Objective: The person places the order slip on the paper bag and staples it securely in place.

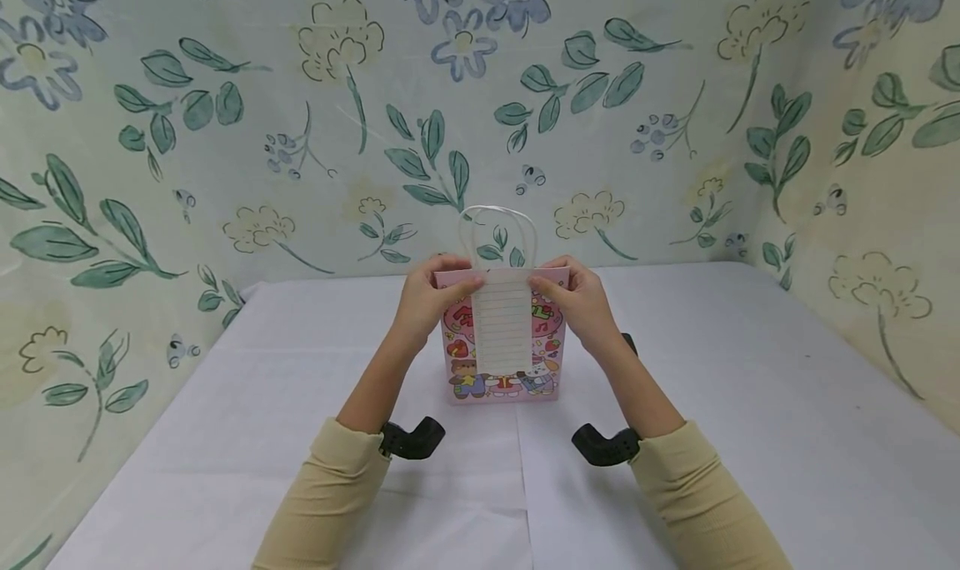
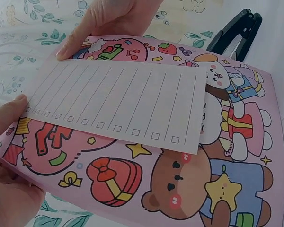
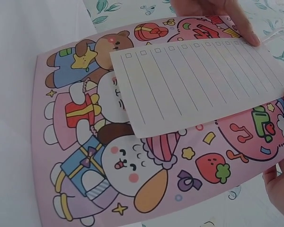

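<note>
A pink paper gift bag [image 1: 453, 374] with cartoon animals stands upright on the table, its white loop handle [image 1: 497, 209] up. Over its front hangs a lined checklist sheet [image 1: 502, 328], its top close to the bag's rim. My left hand [image 1: 427, 302] pinches the upper left of the bag, fingers behind and thumb on the sheet's edge. On the other side my right hand [image 1: 583, 305] grips the upper right the same way, its thumb at the sheet's right edge. Part of the printed bear and rabbit is covered by the sheet [image 2: 123, 101].
Behind the bag, to the right, lies a black stapler-like tool [image 2: 236, 35], mostly hidden by my right wrist in the head view. A white cloth covers the table [image 1: 300, 437]. Floral fabric [image 1: 300, 195] hangs along the back and sides. Black camera mounts [image 1: 412, 439] stick out from both wrists.
</note>
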Motion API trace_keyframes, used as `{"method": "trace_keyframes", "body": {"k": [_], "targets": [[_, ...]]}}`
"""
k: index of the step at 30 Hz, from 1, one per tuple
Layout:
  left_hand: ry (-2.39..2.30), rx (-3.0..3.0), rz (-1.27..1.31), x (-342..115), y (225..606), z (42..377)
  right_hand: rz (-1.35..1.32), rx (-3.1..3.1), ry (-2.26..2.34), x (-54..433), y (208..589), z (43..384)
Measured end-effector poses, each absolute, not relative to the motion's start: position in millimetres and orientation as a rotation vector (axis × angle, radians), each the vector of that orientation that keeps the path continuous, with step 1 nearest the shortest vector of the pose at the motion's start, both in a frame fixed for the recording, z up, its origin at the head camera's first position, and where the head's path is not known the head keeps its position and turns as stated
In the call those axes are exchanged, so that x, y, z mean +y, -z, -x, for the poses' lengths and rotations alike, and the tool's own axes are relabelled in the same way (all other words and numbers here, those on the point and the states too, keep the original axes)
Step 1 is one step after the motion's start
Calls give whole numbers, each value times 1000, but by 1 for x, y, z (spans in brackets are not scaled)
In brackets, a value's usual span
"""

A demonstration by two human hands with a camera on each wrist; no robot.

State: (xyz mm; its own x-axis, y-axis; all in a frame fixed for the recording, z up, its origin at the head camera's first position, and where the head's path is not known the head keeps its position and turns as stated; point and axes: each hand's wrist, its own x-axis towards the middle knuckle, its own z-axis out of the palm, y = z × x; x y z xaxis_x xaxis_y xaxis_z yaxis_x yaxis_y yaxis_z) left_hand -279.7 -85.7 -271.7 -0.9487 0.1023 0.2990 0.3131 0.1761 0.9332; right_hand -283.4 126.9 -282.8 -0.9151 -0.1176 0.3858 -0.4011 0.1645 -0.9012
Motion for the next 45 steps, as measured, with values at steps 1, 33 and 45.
{"method": "trace_keyframes", "body": {"k": [1, 33, 45], "targets": [[1891, -2266, 408, -86, 272, 280, -505, -2210, -1832, 127, 283, 284], [1973, -2214, 443, -86, 274, 281, -639, -2231, -1831, 136, 285, 285], [1957, -2236, 453, -87, 273, 279, -621, -2276, -1788, 144, 290, 284]]}}
